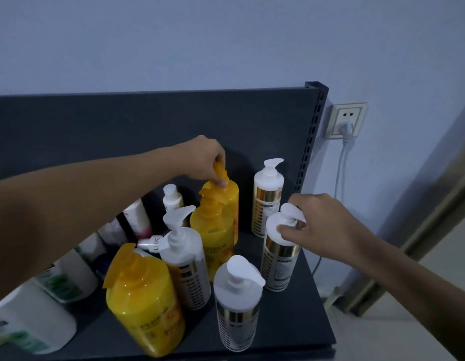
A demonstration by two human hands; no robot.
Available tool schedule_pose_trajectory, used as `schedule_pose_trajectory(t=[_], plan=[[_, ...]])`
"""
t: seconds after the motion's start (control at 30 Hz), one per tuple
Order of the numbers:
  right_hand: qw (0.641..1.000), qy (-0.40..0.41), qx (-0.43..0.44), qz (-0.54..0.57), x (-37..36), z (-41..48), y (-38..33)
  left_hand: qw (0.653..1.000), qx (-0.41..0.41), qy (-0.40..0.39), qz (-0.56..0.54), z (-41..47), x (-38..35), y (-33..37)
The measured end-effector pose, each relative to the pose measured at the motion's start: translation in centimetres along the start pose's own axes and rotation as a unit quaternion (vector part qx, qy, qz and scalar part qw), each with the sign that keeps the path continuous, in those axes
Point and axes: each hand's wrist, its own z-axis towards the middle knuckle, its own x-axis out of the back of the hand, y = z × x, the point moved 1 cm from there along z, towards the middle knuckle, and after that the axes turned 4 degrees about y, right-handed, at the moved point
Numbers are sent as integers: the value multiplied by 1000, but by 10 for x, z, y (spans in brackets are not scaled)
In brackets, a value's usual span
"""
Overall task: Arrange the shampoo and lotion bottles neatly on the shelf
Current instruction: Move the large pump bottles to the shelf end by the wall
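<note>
Shelf, 2 bottles in hand: left hand pinched shut on rear yellow bottle pump, right hand closed on white-and-gold bottle pump; best turned upright, nozzles aligned, neighbours untouched.

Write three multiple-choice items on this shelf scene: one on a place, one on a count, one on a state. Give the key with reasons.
1. Where is the wall socket?
A. right of the shelf
B. left of it
C. under it

2. How many yellow pump bottles stand there?
A. one
B. three
C. five

3. What does the right hand do?
A. hangs free
B. grips a white bottle's pump
C. holds a cloth

Key: 1 A, it sits past the upright; 2 B, three show; 3 B, fingers close round the pump.
</note>
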Motion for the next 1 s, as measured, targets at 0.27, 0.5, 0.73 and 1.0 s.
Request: schedule_pose_trajectory(t=[0.27, 0.5, 0.73, 1.0], plan=[[995, -32, 14, -95, 16, 0, -3, 998, 16, 39, 51, -28, 20, -3], [985, 13, 132, 106, 50, -43, -71, 996, 80, 26, 21, -146, 55, 15], [987, -22, 148, -58, 23, -66, -106, 995, 83, 57, 14, -162, 9, 15], [994, -83, 68, 22, 14, -55, -91, 996, 45, 72, 18, -163, 2, 24]])
